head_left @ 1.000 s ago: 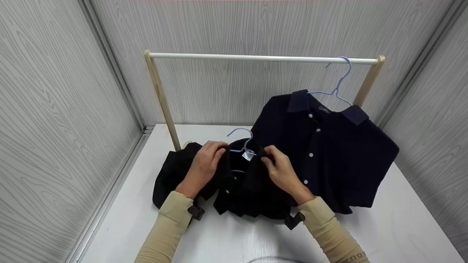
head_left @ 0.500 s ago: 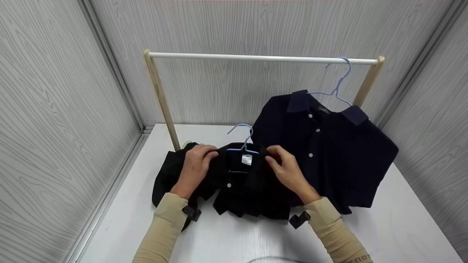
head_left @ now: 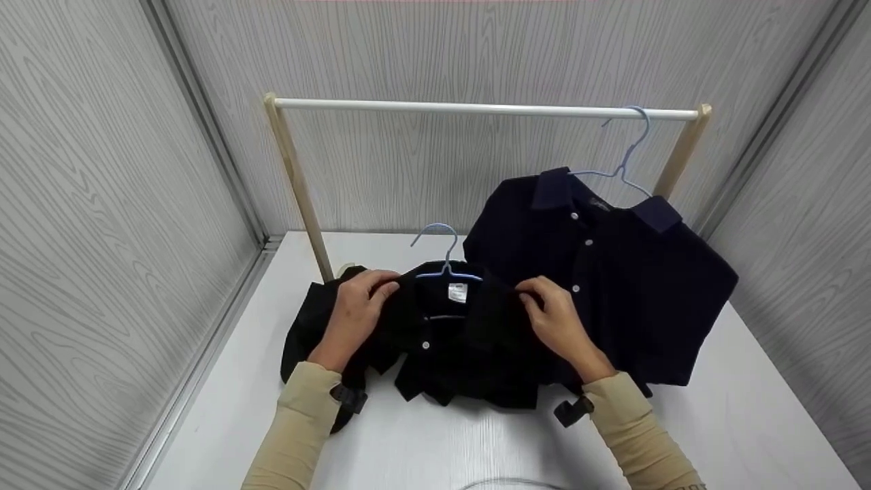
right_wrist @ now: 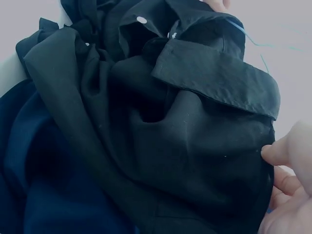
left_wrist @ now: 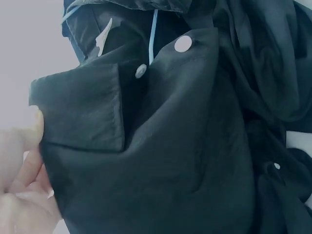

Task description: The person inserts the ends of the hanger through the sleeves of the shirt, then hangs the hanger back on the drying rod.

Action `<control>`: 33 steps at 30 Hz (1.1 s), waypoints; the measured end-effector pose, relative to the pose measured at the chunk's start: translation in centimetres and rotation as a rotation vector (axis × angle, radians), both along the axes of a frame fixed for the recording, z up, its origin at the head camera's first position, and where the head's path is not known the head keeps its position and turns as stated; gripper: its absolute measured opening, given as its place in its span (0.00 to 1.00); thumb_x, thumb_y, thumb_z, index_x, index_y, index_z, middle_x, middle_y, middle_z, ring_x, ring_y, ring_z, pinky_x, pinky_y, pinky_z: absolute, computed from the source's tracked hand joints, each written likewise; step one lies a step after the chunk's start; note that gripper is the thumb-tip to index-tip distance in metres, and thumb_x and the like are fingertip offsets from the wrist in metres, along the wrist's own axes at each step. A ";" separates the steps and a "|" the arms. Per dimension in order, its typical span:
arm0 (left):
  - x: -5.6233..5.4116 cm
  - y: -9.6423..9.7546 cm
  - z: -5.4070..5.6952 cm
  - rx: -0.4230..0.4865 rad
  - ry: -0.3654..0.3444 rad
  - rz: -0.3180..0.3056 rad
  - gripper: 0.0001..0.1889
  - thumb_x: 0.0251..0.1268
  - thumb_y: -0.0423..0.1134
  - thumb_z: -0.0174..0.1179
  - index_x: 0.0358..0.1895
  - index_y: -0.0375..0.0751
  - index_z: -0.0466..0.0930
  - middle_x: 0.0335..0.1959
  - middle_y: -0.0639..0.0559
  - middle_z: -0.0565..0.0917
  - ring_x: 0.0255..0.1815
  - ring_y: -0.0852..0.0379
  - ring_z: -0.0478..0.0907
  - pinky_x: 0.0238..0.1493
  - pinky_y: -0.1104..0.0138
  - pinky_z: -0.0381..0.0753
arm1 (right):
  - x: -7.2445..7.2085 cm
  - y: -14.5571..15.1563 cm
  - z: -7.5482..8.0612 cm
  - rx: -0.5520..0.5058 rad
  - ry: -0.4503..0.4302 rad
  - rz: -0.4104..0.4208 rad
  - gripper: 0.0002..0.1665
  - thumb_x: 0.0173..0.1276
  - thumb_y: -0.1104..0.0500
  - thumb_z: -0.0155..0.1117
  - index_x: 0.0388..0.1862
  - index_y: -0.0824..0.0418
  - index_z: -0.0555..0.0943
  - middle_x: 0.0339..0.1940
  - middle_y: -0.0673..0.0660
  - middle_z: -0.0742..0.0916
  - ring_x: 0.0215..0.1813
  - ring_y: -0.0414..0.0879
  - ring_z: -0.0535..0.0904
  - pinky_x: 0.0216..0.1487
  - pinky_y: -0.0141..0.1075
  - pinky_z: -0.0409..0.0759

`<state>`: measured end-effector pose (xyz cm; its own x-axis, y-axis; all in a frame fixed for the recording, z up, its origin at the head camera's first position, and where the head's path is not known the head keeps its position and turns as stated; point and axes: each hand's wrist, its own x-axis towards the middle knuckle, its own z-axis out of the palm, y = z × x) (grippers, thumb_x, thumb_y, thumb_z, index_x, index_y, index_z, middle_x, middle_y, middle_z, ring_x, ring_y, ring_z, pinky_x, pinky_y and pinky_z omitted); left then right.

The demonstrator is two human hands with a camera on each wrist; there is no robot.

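Observation:
A black button shirt (head_left: 469,371) lies bunched on the table, with a blue wire hanger (head_left: 447,267) inside its neck. The hanger's hook sticks up above the collar, and a white label (head_left: 457,292) shows in the neck. My left hand (head_left: 352,313) pinches the shirt beside the collar on the left; in the left wrist view its thumb (left_wrist: 35,124) presses at the collar flap's edge. On the other side my right hand (head_left: 558,323) pinches the shoulder edge between thumb and fingers, just past the collar flap (right_wrist: 219,75). Cloth hides the hanger's arms.
Behind stands a rack with a white rail (head_left: 476,107) and wooden posts (head_left: 299,190). A navy shirt (head_left: 633,292) hangs at its right end on another blue hanger (head_left: 622,167), close to my right hand. Panelled walls enclose the white table (head_left: 231,415).
My right hand has shifted right from the collar along the shoulder. My left hand has moved left. The neck is spread wider, and the hanger's hook stands higher and slightly further left.

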<state>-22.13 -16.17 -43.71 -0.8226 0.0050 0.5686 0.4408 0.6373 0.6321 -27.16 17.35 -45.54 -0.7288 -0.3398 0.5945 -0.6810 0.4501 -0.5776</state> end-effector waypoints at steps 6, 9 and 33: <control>0.0 -1.1 -0.2 -0.092 0.022 0.026 0.11 0.72 0.40 0.58 0.49 0.39 0.86 0.45 0.46 0.87 0.49 0.49 0.82 0.53 0.56 0.79 | -0.1 0.4 0.1 -0.033 0.017 -0.033 0.07 0.70 0.70 0.60 0.41 0.63 0.84 0.40 0.56 0.87 0.44 0.47 0.83 0.46 0.36 0.80; 0.0 -1.7 -0.3 -0.096 0.049 0.050 0.08 0.70 0.38 0.60 0.43 0.40 0.87 0.40 0.46 0.87 0.45 0.50 0.82 0.49 0.57 0.80 | -0.2 0.6 0.2 -0.034 0.026 -0.039 0.07 0.69 0.71 0.61 0.41 0.63 0.84 0.40 0.56 0.87 0.43 0.47 0.83 0.45 0.35 0.79; -0.1 -2.4 -0.4 0.015 0.036 0.071 0.06 0.65 0.36 0.64 0.39 0.38 0.88 0.38 0.48 0.88 0.43 0.54 0.84 0.48 0.62 0.81 | 0.5 2.1 1.2 0.365 0.315 -0.181 0.09 0.67 0.72 0.64 0.42 0.62 0.84 0.36 0.56 0.82 0.36 0.49 0.81 0.35 0.38 0.82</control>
